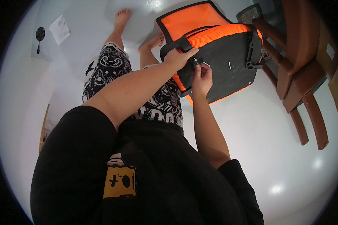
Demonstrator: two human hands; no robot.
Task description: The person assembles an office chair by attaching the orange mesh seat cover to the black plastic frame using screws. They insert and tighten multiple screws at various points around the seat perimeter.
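Pinches bolt (pixel 196 61) in right hand (pixel 202 77) at black seat underside (pixel 223 77) of orange chair (pixel 195 18); curls left hand (pixel 177 59) over black armrest (pixel 182 44).

A glossy, pale grey floor (pixel 236 123) carries everything around the orange-and-black seat (pixel 229 52); whether the seat itself touches it cannot be told. Well to the seat's left lie a white sheet of paper (pixel 59 29) and, farther left, a small round black thing with a handle (pixel 40 34). Nearer the seat's left side rest two bare feet (pixel 122 17). To its right, brown wooden furniture (pixel 302 63) reaches the floor.
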